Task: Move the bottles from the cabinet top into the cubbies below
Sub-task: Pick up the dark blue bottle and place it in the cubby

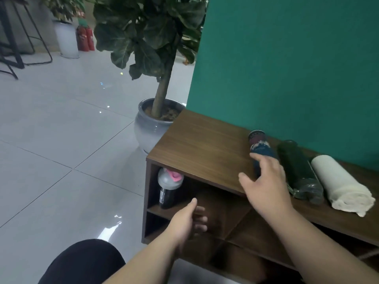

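A pale tiled floor (61, 140) shines across the room, and a flat green wall (287, 68) rises straight behind the low wooden cabinet (201, 144). At the cabinet's far left corner stands a big leafy plant (147, 33) in a rounded grey pot (147, 128). Well beyond the cabinet, across the floor, are a tall white planter (66, 41), two red fire extinguishers (85, 38) and black stool legs (26, 48).

On the cabinet top, toward the wall, three things lie on their sides in a row: a rolled cream towel (342, 183) farthest right, a dark green bottle (299, 171) touching it, then a dark patterned bottle (261, 147) with red and white markings.

In the cabinet's upper left cubby (205, 193) a black bottle with a grey lid and pink spout (169, 187) stands upright at the left side.

The right hand (264, 183) lies over the near end of the patterned bottle, its grip spread, fingers on the bottle and thumb out over the cabinet top. The left hand (189, 220) is at the mouth of that cubby, near the black bottle but apart from it, grip loosely spread and holding nothing.
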`<state>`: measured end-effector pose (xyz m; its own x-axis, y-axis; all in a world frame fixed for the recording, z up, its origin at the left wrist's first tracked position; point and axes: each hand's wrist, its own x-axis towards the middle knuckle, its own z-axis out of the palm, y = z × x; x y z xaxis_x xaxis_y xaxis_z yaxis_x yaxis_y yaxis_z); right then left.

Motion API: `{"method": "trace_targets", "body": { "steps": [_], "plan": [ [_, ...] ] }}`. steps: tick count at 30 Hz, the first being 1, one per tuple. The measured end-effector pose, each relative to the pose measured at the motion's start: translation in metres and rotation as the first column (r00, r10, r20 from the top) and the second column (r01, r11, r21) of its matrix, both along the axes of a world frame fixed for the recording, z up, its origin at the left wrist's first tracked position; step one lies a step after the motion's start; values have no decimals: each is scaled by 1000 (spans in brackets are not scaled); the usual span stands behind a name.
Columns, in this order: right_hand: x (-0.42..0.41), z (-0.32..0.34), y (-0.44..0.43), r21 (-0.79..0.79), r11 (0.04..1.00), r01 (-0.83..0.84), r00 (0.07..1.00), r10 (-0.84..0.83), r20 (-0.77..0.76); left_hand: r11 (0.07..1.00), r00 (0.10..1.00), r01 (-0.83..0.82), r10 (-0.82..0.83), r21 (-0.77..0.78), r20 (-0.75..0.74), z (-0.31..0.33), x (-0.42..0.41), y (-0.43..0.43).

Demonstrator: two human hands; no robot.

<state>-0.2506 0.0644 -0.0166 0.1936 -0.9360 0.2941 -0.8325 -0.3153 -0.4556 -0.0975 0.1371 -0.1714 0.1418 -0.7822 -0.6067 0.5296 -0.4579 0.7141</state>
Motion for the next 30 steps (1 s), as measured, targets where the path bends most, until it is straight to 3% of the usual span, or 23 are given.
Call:
{"method": "trace_targets", "body": {
  "steps": [2, 4, 7, 11, 16, 19, 23, 26, 30],
  "plan": [
    [-12, 6, -28, -50, 992, 114, 990, -118, -81, 1000, 1000, 13, -13, 10, -4, 4, -8, 10],
    [-15, 8, -48, 9, 979, 203, 968, -200, -149, 1000, 1000, 14, -14, 5, -27, 6, -12, 16],
    [-11, 7, -61, 146, 953, 264, 947, -228, -225, 1000, 999, -3, 3, -21, -37, 9, -15, 23],
    [-9, 5, -54, 153, 953, 260, 931, -206, -302, 999, 999, -37, 36, -27, -38, 18, -12, 32],
    [-11, 18, -11, 93, 988, 125, 981, -109, -160, 997, 998, -63, 63, -48, 12, 18, -2, 37],
    [-13, 35, 22, 34, 999, -5, 998, 2, 70, 992, 996, -86, 86, -88, -1, 20, 1, 35],
    [-18, 61, 65, -78, 989, -129, 942, 146, 301, 960, 969, -234, 217, -156, -120, 29, -5, 32],
    [-20, 66, 84, -77, 968, -239, 928, 251, 274, 947, 957, -259, 226, -188, -179, 32, -9, 34],
    [-13, 37, 90, 14, 954, -298, 931, 288, 223, 976, 977, -161, 137, -144, -166, 27, -19, 39]
  ]
}}
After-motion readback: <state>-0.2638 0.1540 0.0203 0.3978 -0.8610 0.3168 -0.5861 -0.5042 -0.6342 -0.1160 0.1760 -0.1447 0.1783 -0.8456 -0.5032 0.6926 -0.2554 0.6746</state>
